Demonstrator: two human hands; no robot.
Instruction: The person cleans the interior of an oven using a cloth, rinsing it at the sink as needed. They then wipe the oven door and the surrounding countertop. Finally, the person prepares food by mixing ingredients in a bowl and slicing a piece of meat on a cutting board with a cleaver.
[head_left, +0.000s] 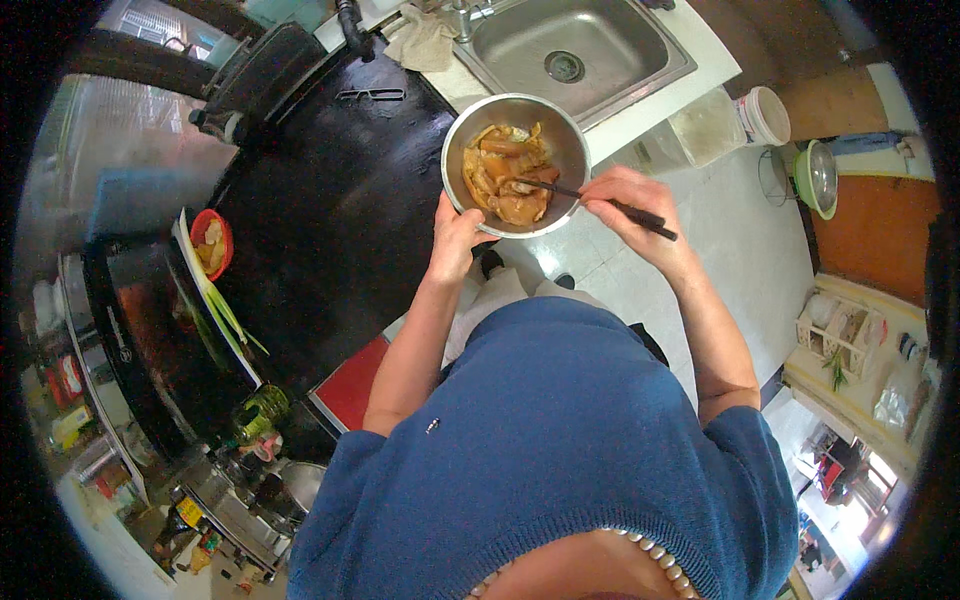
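Observation:
In the head view, my left hand (454, 238) grips the lower left rim of a round stainless steel bowl (568, 139). The bowl holds pieces of raw-looking meat (517, 208) coated in brown sauce. My right hand (634, 214) is closed around dark chopsticks (645, 217), beside the bowl's right rim. The chopstick tips rest among the meat pieces near the bowl's middle. My left fingers under the bowl are hidden.
A steel sink (600, 45) is set in a white counter beyond the bowl, with a cloth (421, 37) beside the faucet. On the dark countertop (322, 195) at left stand a red basket (212, 244) of pale food pieces and long green onions (217, 300).

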